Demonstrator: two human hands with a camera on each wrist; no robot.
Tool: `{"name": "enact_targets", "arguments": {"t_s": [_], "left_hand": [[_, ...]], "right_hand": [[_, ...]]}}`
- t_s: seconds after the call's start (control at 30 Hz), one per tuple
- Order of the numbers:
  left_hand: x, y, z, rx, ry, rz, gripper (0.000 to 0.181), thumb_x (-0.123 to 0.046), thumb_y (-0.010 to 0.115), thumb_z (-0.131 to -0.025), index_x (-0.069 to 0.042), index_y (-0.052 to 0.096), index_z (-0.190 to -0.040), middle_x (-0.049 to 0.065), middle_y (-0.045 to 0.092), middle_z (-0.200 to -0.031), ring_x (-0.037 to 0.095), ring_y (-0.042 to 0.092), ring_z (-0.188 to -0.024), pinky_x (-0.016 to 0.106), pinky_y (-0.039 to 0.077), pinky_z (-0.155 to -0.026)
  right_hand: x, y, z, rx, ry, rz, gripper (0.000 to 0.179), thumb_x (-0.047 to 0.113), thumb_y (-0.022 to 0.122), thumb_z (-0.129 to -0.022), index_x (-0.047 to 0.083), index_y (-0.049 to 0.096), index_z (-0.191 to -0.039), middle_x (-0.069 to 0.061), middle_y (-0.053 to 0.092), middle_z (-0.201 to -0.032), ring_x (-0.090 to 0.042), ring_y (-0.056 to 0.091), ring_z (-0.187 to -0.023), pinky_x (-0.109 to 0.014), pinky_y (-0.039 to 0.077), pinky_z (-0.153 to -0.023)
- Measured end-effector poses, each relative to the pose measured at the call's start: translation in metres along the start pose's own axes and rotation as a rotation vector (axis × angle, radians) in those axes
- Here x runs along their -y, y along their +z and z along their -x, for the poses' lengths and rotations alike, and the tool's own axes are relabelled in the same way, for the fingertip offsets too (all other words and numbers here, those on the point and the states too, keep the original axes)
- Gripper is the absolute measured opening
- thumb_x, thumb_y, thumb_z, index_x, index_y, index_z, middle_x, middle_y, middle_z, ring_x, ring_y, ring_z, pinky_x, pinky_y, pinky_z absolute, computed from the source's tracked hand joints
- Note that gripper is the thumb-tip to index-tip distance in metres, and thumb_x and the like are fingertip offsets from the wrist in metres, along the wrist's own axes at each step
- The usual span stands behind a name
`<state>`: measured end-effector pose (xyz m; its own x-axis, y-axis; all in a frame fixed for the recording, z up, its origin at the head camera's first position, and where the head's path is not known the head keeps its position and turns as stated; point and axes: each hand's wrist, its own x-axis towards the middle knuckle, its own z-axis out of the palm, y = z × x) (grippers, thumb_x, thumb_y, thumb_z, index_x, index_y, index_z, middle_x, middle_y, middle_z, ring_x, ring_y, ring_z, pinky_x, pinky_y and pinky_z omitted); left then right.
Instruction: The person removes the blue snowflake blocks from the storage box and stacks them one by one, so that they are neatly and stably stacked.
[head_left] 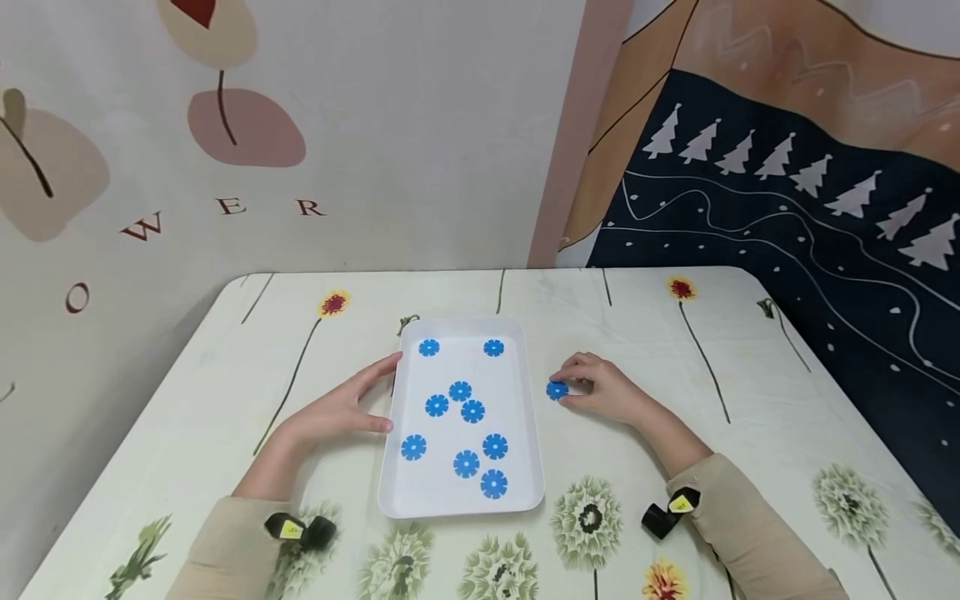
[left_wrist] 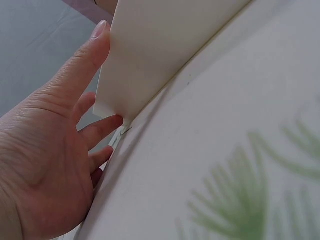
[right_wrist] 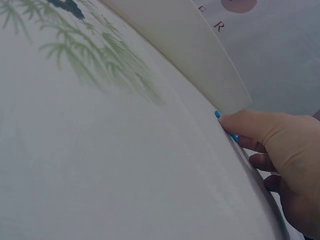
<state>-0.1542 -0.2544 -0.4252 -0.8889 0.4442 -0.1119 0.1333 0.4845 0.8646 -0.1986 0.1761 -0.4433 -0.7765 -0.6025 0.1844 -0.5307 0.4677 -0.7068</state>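
A white rectangular tray lies on the table in the head view, with several blue notched discs spread flat inside it. My left hand touches the tray's left side with spread thumb and fingers. In the left wrist view, the thumb and fingertips of that hand meet the tray wall. To the right of the tray, my right hand pinches one blue notched disc between thumb and fingers. The right wrist view shows that disc edge-on, close to the tablecloth, partly hidden by the thumb.
A flower-printed cloth covers the table. Behind the table stands a pale wall with painted shapes and letters. A dark patterned hanging borders the right side. Each forearm wears a small black device near the sleeve cuff.
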Motion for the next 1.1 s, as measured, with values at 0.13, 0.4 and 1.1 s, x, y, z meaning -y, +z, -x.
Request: {"name": "enact_targets", "arguments": {"t_s": [0.13,0.4,1.1], "left_hand": [[0.001,-0.001,-0.001,-0.005,-0.004,-0.009,0.104,-0.029,0.086,-0.070,-0.021,0.024,-0.153,0.009,0.023,-0.156,0.033,0.010,-0.143,0.064,0.008,-0.107],[0.002,0.000,-0.003,-0.002,0.003,-0.016,0.101,-0.026,0.085,-0.072,-0.019,0.025,-0.153,0.011,0.023,-0.156,0.035,0.010,-0.143,0.066,0.008,-0.106],[0.001,0.000,-0.001,-0.004,0.000,-0.027,0.101,-0.026,0.085,-0.072,-0.016,0.025,-0.153,0.011,0.022,-0.156,0.034,0.010,-0.143,0.063,0.008,-0.108]], "right_hand": [[0.000,-0.001,0.000,0.011,0.031,-0.003,0.030,0.009,0.077,-0.081,0.005,0.071,-0.111,-0.002,0.059,-0.105,-0.020,0.053,-0.097,-0.033,0.048,-0.083],[0.003,-0.003,0.000,0.024,0.070,-0.014,0.033,0.012,0.076,-0.082,0.006,0.070,-0.114,-0.003,0.058,-0.107,-0.021,0.052,-0.100,-0.036,0.047,-0.086],[0.028,-0.002,0.000,-0.131,-0.048,-0.095,0.034,0.012,0.077,-0.082,0.003,0.069,-0.113,-0.002,0.062,-0.108,-0.026,0.054,-0.098,-0.046,0.046,-0.083]]}}
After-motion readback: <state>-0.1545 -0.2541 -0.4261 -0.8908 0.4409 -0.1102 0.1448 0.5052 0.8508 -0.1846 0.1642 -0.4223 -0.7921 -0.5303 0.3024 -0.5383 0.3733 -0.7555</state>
